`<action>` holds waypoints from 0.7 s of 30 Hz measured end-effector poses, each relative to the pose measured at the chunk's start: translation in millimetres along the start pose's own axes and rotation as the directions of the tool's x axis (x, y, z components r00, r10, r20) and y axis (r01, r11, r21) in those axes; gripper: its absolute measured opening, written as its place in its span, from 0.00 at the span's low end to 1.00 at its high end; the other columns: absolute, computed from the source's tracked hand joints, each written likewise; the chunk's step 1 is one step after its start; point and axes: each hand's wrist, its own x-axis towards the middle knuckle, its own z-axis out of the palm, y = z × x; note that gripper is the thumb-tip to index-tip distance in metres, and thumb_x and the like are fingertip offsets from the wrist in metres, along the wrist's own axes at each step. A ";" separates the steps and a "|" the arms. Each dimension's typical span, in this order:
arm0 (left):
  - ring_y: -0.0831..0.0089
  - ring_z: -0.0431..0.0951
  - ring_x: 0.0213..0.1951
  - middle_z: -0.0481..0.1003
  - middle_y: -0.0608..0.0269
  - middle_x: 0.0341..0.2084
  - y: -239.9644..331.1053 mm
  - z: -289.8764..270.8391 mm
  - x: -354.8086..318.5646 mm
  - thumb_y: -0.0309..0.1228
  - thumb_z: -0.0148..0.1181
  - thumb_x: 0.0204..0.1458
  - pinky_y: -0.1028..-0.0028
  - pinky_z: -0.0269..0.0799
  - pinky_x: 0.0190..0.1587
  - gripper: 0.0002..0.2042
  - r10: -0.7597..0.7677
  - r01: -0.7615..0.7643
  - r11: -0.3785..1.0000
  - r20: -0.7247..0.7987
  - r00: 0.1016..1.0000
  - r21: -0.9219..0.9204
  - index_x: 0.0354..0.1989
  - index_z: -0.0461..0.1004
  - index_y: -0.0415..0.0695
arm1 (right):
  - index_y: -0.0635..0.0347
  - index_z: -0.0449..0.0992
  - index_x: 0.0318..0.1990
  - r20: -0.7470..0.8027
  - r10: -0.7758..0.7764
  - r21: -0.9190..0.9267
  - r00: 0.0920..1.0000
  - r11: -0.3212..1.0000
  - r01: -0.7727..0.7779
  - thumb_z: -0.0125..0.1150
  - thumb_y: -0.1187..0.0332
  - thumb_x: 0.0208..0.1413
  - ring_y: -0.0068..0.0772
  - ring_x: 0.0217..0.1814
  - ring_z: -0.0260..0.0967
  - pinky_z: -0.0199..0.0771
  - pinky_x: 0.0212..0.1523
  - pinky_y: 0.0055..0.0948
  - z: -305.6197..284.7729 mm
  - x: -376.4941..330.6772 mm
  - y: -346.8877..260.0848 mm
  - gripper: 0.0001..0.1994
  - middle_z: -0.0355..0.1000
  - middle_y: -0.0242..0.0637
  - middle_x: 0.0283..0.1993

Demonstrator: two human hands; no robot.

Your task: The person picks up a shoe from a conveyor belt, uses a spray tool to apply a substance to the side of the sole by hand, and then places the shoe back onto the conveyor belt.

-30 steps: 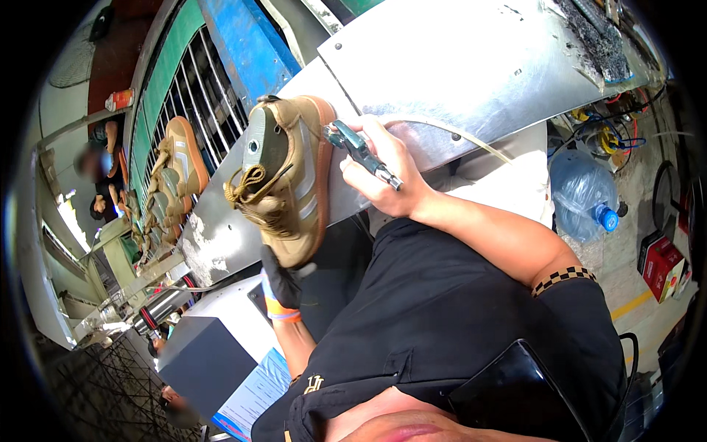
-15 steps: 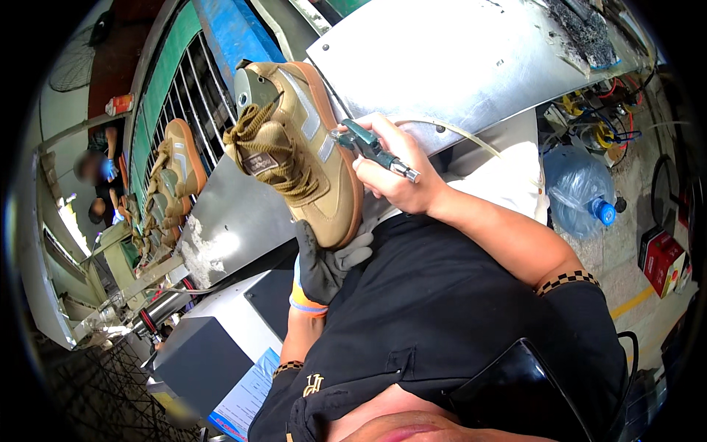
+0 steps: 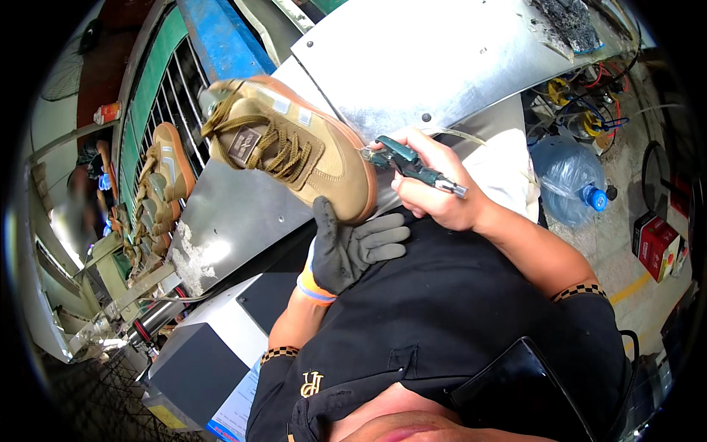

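A tan sneaker (image 3: 324, 171) with brown laces, pale side patches and a gum sole points its toe toward me; its heel end, with a grey-green form inside, is blurred. My left hand (image 3: 352, 247), in a dark grey glove with an orange cuff, lies at the toe. Its thumb overlaps the toe edge while the other fingers stretch out flat, palm up. Bare, my right hand (image 3: 442, 180) wraps round a small dark green air gun (image 3: 405, 158) with metal ends. The gun's tip is close to the sole's edge; whether it touches I cannot tell.
Several similar shoes (image 3: 166, 173) stand along a barred conveyor (image 3: 166, 96) at left. Beyond my hands is a metal panel (image 3: 383, 59). A large blue plastic bottle (image 3: 567, 177) and a red box (image 3: 655, 247) lie at right. Far left, another person's blue-gloved hand (image 3: 104, 181) shows.
The sneaker has tipped left and its heel has dropped lower. My left hand's fingers have straightened from their curl round the toe. My right hand with the air gun has shifted right and slightly nearer.
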 end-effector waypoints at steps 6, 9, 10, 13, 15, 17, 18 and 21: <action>0.55 0.74 0.57 0.70 0.42 0.56 0.6 37.7 41.6 0.76 0.32 0.47 0.58 0.72 0.58 0.55 -0.018 -0.001 0.982 0.101 0.995 0.190 0.68 0.53 0.33 | 0.66 0.66 0.56 -0.013 0.149 0.028 0.989 0.989 -0.148 0.51 0.74 0.52 0.16 0.18 0.58 0.62 0.20 0.22 -13.4 -2.6 -36.8 0.22 0.64 0.30 0.27; 0.60 0.76 0.52 0.73 0.47 0.51 3.8 49.0 67.6 0.78 0.30 0.46 0.61 0.73 0.57 0.56 0.043 -0.077 0.977 0.169 0.985 0.201 0.66 0.56 0.33 | 0.65 0.65 0.57 -0.052 0.119 0.035 0.992 0.992 -0.117 0.52 0.74 0.53 0.16 0.19 0.58 0.61 0.21 0.22 -17.5 -0.5 -45.6 0.22 0.65 0.30 0.28; 0.61 0.77 0.51 0.74 0.48 0.49 5.4 52.0 77.0 0.78 0.30 0.46 0.61 0.73 0.57 0.56 0.077 -0.116 0.972 0.190 0.979 0.204 0.65 0.57 0.33 | 0.65 0.68 0.52 -0.092 0.091 0.033 0.992 0.996 -0.088 0.52 0.74 0.52 0.16 0.18 0.58 0.61 0.20 0.22 -16.7 -0.6 -44.4 0.18 0.65 0.30 0.26; 0.63 0.79 0.42 0.75 0.50 0.45 13.7 67.1 100.0 0.78 0.28 0.47 0.66 0.77 0.47 0.53 0.190 -0.194 0.981 0.213 0.958 -0.005 0.61 0.61 0.35 | 0.66 0.72 0.43 -0.175 0.038 0.021 0.984 0.999 -0.034 0.54 0.73 0.52 0.17 0.20 0.60 0.62 0.22 0.22 -15.5 -1.7 -38.2 0.11 0.68 0.31 0.24; 0.65 0.79 0.39 0.75 0.52 0.42 18.3 64.9 110.2 0.77 0.29 0.49 0.68 0.76 0.43 0.50 0.210 -0.201 0.978 0.262 0.942 -0.064 0.57 0.65 0.36 | 0.65 0.68 0.52 -0.194 -0.113 -0.078 0.974 0.992 0.100 0.52 0.74 0.53 0.16 0.20 0.59 0.61 0.23 0.20 -11.6 -1.7 -21.2 0.18 0.66 0.29 0.26; 0.66 0.78 0.39 0.76 0.55 0.40 20.7 59.1 119.9 0.76 0.30 0.50 0.69 0.76 0.42 0.48 0.238 -0.220 0.971 0.305 0.922 -0.092 0.53 0.68 0.37 | 0.65 0.67 0.54 -0.227 -0.193 -0.156 0.954 0.975 0.160 0.53 0.75 0.53 0.15 0.24 0.60 0.62 0.26 0.20 -3.8 -4.1 -9.8 0.19 0.66 0.29 0.27; 0.67 0.78 0.39 0.76 0.56 0.39 20.8 54.9 121.6 0.75 0.30 0.51 0.69 0.75 0.43 0.47 0.255 -0.239 0.967 0.323 0.911 -0.089 0.52 0.69 0.37 | 0.65 0.66 0.55 -0.240 -0.234 -0.195 0.942 0.962 0.189 0.53 0.75 0.53 0.14 0.25 0.60 0.62 0.28 0.19 0.1 -4.6 -4.2 0.20 0.66 0.28 0.27; 0.65 0.75 0.49 0.74 0.54 0.47 30.3 49.7 84.4 0.55 0.51 0.58 0.71 0.69 0.53 0.31 0.423 -0.563 0.296 0.422 0.802 0.772 0.55 0.69 0.36 | 0.67 0.66 0.54 -0.226 -0.332 -0.370 0.916 0.899 0.234 0.55 0.74 0.52 0.15 0.27 0.64 0.64 0.30 0.21 5.5 -7.0 1.1 0.20 0.70 0.29 0.29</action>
